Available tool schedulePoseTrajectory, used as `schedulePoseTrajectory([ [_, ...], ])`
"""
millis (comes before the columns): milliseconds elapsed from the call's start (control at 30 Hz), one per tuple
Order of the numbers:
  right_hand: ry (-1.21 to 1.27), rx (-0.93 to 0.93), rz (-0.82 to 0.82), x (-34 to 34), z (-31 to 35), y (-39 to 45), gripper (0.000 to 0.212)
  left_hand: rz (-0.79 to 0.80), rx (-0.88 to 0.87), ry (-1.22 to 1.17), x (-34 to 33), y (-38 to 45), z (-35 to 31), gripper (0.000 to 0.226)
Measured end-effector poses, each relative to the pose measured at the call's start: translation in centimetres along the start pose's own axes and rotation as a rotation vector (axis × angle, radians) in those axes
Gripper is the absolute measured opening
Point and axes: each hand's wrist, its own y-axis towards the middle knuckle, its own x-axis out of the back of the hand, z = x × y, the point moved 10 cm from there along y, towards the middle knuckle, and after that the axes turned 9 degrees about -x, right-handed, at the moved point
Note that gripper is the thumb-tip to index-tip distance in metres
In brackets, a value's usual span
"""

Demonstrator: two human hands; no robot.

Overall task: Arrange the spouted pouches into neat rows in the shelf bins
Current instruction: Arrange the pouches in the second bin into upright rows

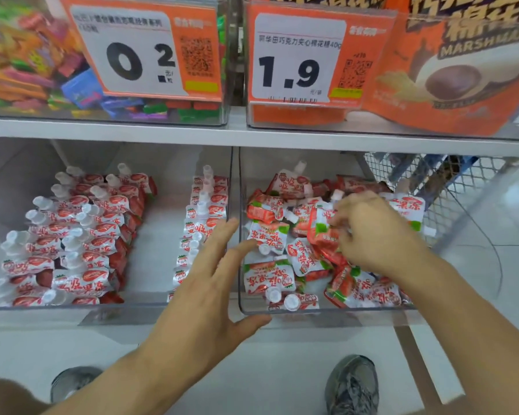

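Observation:
Two clear bins stand side by side on the lower shelf. The left bin (159, 163) holds red-and-white spouted pouches in rows: two rows (72, 235) on its left side and a single row (203, 217) along its right wall. In the right bin (312, 311), several pouches (270, 277) lie in a jumbled pile. My right hand (372, 232) is down in that pile, its fingers pinching a pouch (322, 227) near the middle. My left hand (210, 283) hovers with straight spread fingers over the divide between the bins, holding nothing.
The upper shelf carries a bin of colourful sweets (42, 64) and a bin of orange marshmallow packs (450, 73), each with a price card in front. A wire mesh basket (432, 181) stands to the right. My shoes (352, 384) are on the floor below.

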Motion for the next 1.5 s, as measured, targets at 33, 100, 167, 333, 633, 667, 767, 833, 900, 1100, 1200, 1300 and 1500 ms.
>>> schedulePoseTrajectory([
  [33,0.095,0.025,-0.113,1.2,0.8,-0.2,0.012,0.000,-0.003,-0.007,0.0,0.0,0.0,0.091],
  [100,0.299,0.117,-0.244,2.9,2.9,-1.0,0.004,0.000,-0.003,-0.009,-0.1,0.0,-0.1,0.091],
  [167,0.410,0.223,-0.048,0.7,5.3,-0.7,0.013,-0.001,0.002,-0.012,-0.2,0.0,-0.2,0.091],
  [333,0.447,0.233,0.503,-5.6,7.8,0.3,0.033,0.007,0.016,-0.033,-0.1,0.1,-0.1,0.091],
  [633,0.351,0.349,0.784,-7.1,8.1,-1.1,0.066,0.005,-0.007,-0.041,0.1,0.1,-0.2,0.088],
  [667,0.369,0.352,0.795,-7.1,8.1,-1.3,0.063,0.010,-0.005,-0.046,0.1,0.1,-0.1,0.088],
  [767,0.447,0.329,0.762,-6.9,7.7,-1.5,0.055,0.003,0.001,-0.046,0.3,0.2,-0.2,0.082],
  [833,0.542,0.295,0.721,-6.6,7.2,-1.6,0.053,-0.039,-0.019,-0.011,1.0,0.4,-0.5,0.076],
  [900,0.705,0.229,0.724,-6.2,6.5,-1.9,0.052,-0.056,-0.063,0.036,1.4,1.1,-0.9,0.075],
  [1100,1.285,0.110,0.673,-2.9,6.1,-2.3,0.037,-0.103,-0.200,-0.043,2.7,3.9,-3.1,0.053],
  [1200,1.324,0.099,0.711,-2.8,6.9,-3.1,0.054,-0.292,-0.141,-0.080,5.7,4.2,-2.7,0.024],
  [1300,0.991,0.141,0.419,-2.4,5.5,-2.3,0.042,-0.348,-0.022,-0.194,7.2,3.6,-1.0,0.015],
  [1500,0.605,0.246,0.435,-4.9,6.2,-1.5,0.032,-0.374,0.197,-0.435,8.4,0.9,2.5,0.017],
])
